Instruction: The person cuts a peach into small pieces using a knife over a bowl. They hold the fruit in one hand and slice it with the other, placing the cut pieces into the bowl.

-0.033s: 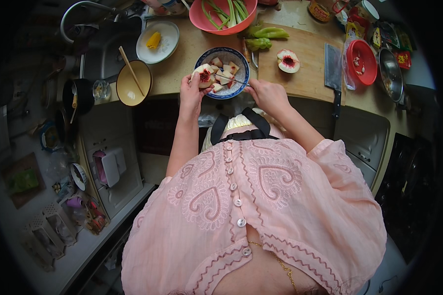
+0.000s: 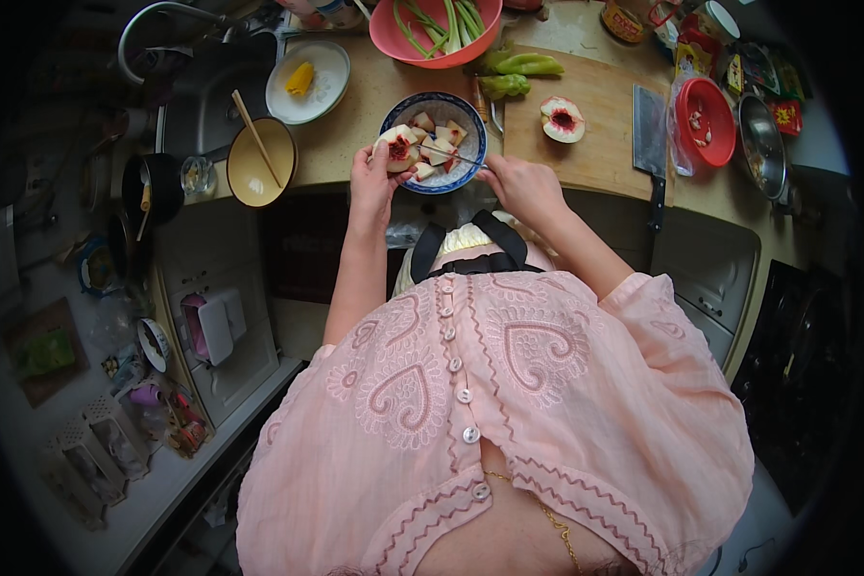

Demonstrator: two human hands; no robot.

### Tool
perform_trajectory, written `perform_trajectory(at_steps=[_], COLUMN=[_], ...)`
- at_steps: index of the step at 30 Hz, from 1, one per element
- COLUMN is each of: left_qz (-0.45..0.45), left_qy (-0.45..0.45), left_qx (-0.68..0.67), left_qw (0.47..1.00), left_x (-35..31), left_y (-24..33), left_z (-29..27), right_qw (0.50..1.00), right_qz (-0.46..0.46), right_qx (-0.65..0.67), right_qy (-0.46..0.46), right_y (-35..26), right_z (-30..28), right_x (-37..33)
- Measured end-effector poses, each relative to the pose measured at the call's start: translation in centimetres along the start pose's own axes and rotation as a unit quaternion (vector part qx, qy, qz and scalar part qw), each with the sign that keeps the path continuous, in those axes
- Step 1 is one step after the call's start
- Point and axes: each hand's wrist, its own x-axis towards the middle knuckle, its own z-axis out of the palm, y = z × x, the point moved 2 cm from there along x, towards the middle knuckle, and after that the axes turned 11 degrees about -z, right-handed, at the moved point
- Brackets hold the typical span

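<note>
My left hand (image 2: 372,182) is closed round a piece of peach (image 2: 399,150) with pale flesh and a dark red hollow, held over the left side of a blue-rimmed bowl (image 2: 387,118). Cut peach chunks (image 2: 445,132) lie in that bowl. At its right rim, my right hand (image 2: 520,184) grips a small knife (image 2: 451,154), its thin blade reaching left across the bowl to the peach piece. Fingers cover the knife's handle. A peach half (image 2: 563,120), red at the centre, rests cut side up on the wooden cutting board (image 2: 595,82).
A cleaver (image 2: 650,134) lies on the board's right side, handle over the counter edge. Green peppers (image 2: 523,65) lie at the board's far left. Left stand a cream bowl (image 2: 252,178) with chopsticks and a white plate (image 2: 334,72); pink (image 2: 435,60) and red (image 2: 725,154) bowls stand behind and right.
</note>
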Motion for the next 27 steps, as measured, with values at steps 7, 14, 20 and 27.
perform_trajectory(at_steps=[7,14,20,27], left_qz=[-0.014,-0.010,0.007,0.054], left_qy=[-0.009,0.002,0.013,0.045], left_qx=[0.011,-0.036,0.020,0.066], left_qw=[1.000,0.999,1.000,0.995], left_x=[0.1,-0.3,0.4,1.0], left_y=[-0.1,-0.2,-0.8,-1.2], left_z=[-0.2,0.3,0.0,0.2], right_qw=[1.000,1.000,0.999,0.998], right_qz=[-0.005,0.027,0.038,0.060], right_qx=[0.007,0.002,0.011,0.015], right_qy=[0.015,0.007,-0.015,-0.031], right_y=[-0.2,-0.7,-0.8,-1.2], right_z=[0.1,0.6,0.7,0.9], right_x=[-0.2,-0.4,-0.2,0.2])
